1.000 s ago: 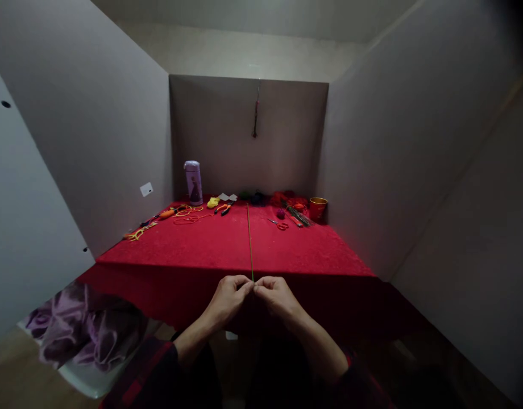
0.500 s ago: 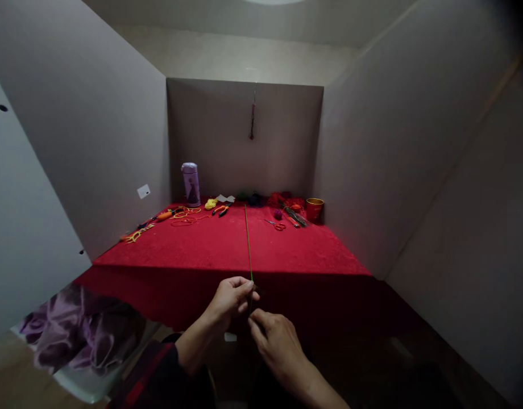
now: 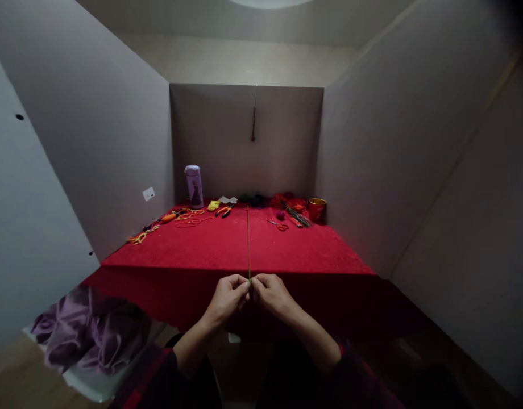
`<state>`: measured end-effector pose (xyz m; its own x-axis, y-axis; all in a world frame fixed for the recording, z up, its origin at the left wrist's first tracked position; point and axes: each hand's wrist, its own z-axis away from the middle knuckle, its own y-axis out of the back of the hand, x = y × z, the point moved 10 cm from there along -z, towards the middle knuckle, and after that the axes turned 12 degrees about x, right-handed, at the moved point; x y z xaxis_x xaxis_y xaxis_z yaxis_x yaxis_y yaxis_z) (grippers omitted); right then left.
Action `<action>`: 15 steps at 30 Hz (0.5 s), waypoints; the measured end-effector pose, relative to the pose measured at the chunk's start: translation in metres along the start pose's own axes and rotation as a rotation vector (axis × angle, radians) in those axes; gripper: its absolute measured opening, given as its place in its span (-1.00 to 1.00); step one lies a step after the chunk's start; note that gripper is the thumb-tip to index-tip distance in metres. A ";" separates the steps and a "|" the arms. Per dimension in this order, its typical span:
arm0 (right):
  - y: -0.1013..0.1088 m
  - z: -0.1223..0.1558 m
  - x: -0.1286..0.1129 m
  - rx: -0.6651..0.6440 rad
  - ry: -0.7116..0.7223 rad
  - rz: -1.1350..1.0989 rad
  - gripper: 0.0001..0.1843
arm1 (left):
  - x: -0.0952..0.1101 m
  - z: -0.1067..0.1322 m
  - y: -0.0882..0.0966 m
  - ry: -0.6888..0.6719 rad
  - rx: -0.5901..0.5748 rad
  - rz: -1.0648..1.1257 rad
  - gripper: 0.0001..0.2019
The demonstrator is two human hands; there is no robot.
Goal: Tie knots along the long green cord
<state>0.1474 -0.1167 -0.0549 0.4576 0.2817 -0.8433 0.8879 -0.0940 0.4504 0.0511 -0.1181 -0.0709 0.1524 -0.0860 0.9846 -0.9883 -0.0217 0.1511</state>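
Left hand (image 3: 227, 295), right hand (image 3: 272, 294) seemingly pinch wire (image 3: 248, 238)

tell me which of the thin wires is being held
The green wire, straight, pinched at its near end by the left hand and right hand; the yellow and orange wires lie loose at the red table's far left.

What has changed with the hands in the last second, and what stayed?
The right hand, lower than the left hand half a second ago, came back up beside it; both now pinch the green stick. The left hand kept its hold. The stick, purple bottle, scissors and cup stayed in place.
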 end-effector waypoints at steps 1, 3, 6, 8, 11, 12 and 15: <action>0.000 -0.004 0.001 0.019 0.017 0.008 -0.69 | 0.001 0.000 0.003 -0.032 0.019 -0.052 -0.71; 0.001 -0.009 0.002 0.041 0.038 0.017 -0.74 | 0.003 0.000 0.010 -0.086 0.061 -0.126 -0.77; -0.003 -0.011 0.004 0.027 0.025 0.006 -0.73 | 0.006 0.002 0.018 -0.151 0.111 -0.186 -0.84; -0.008 -0.011 0.007 0.003 -0.005 -0.023 -0.71 | 0.011 0.004 0.021 -0.213 0.132 -0.288 -0.83; -0.019 -0.009 0.018 -0.051 -0.101 -0.093 -0.70 | 0.021 0.011 0.021 -0.319 0.155 -0.485 -0.81; -0.023 -0.008 0.022 -0.069 -0.143 -0.122 -0.70 | 0.025 0.014 0.022 -0.356 0.177 -0.552 -0.80; -0.029 -0.003 0.032 -0.089 -0.244 -0.212 -0.68 | 0.033 0.031 0.022 -0.489 0.263 -0.792 -0.77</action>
<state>0.1358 -0.1022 -0.0938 0.2710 0.0482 -0.9614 0.9617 0.0293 0.2726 0.0348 -0.1519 -0.0381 0.8192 -0.3542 0.4510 -0.5729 -0.4693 0.6720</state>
